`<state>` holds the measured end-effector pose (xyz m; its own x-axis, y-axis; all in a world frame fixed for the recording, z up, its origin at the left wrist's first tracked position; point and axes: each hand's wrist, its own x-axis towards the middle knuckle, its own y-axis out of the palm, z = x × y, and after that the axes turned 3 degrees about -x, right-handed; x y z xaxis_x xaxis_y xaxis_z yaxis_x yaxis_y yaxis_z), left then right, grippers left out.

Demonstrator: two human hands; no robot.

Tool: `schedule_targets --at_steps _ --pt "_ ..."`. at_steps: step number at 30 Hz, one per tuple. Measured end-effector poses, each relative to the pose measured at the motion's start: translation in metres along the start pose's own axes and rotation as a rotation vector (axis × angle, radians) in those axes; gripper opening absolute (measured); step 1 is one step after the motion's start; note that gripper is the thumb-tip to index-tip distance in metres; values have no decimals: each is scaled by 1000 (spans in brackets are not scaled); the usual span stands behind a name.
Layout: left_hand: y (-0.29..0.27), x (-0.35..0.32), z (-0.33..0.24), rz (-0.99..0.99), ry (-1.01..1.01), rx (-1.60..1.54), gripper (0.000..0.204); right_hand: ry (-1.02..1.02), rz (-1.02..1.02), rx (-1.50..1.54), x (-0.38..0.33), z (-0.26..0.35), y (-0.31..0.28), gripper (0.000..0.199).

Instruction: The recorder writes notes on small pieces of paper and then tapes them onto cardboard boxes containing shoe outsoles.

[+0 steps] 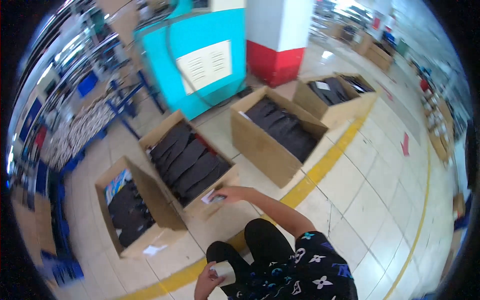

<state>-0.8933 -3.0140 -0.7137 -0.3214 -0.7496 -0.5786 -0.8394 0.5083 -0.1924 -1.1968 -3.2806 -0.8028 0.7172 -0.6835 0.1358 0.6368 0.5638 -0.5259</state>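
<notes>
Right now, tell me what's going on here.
A person is bent over a row of open cardboard boxes on a tiled floor. Their right hand presses a small label against the near edge of the second box, which is packed with dark flat pieces. Their left hand holds a pale roll close to the body. A yellow floor line runs beside the boxes.

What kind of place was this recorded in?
Probably a factory or warehouse floor: open cardboard boxes filled with stacked dark pieces, yellow floor lines, and a turquoise machine cabinet beside blue racks.
</notes>
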Motion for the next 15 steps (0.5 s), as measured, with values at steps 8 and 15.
schedule_targets --at_steps 8,15 --pt "13 95 -51 335 49 104 70 890 -713 -258 -277 91 -51 38" --pt "36 139 -101 361 128 192 48 924 -693 -166 -291 121 -136 55"
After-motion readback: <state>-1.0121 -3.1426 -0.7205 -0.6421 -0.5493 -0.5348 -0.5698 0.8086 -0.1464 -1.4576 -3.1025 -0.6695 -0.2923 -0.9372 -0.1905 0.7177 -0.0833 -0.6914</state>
